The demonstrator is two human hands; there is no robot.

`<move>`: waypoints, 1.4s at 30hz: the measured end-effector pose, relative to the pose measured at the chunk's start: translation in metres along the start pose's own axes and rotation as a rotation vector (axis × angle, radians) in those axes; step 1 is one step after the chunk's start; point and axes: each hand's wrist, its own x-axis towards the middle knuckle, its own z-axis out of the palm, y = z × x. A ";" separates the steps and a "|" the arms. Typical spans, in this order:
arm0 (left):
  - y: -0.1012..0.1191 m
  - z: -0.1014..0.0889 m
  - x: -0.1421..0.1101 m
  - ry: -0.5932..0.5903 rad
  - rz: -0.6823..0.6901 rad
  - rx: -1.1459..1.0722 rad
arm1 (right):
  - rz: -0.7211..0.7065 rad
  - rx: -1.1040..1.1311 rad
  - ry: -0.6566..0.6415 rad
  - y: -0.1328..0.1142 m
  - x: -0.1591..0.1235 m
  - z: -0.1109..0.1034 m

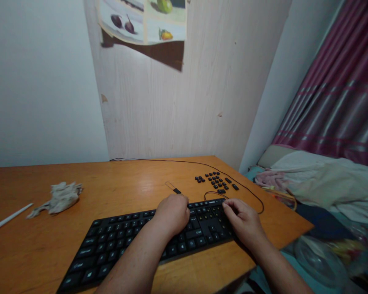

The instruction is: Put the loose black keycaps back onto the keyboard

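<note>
A black keyboard [110, 234] lies slanted along the desk's front. Bare yellowish key stems show in its right-hand part. My left hand [172, 213] is closed over the middle of the keyboard, and its fingertips are hidden. Just behind it is a small wire-loop tool with a black handle [177, 191]; whether the hand touches it I cannot tell. At the keyboard's right end, my right hand [244, 222] is curled around the corner, thumb and forefinger close together at the top edge. Several loose black keycaps [217, 181] are spread on the desk behind.
A crumpled greyish cloth [63, 198] and a white stick [10, 218] lie on the left of the wooden desk [125, 179]. A thin black cable [184, 161] runs along the back and curves down the right. Beyond the right edge are bedding [319, 173] and a clear plastic container [319, 261].
</note>
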 end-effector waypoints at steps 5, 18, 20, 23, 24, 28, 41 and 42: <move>0.002 -0.002 -0.002 -0.013 -0.021 -0.002 | 0.005 -0.004 0.001 0.001 0.000 0.000; 0.003 -0.004 -0.002 -0.010 -0.009 0.022 | 0.012 -0.012 -0.019 0.002 0.000 0.000; 0.003 -0.005 -0.002 -0.012 -0.013 0.023 | 0.008 -0.014 -0.022 0.001 0.000 -0.001; 0.003 -0.005 -0.003 -0.006 -0.014 0.022 | 0.000 -0.024 -0.034 0.000 0.000 -0.001; 0.003 -0.005 -0.003 -0.004 -0.014 0.021 | -0.001 -0.029 -0.040 -0.001 0.000 -0.002; 0.003 -0.004 -0.002 -0.005 -0.015 0.021 | -0.009 -0.042 -0.066 -0.002 0.000 -0.003; 0.006 -0.006 -0.002 -0.002 -0.019 0.021 | -0.229 -0.172 -0.374 -0.033 0.018 -0.012; 0.007 -0.006 -0.002 0.000 -0.017 0.022 | -0.263 -0.204 -0.407 -0.037 0.020 -0.012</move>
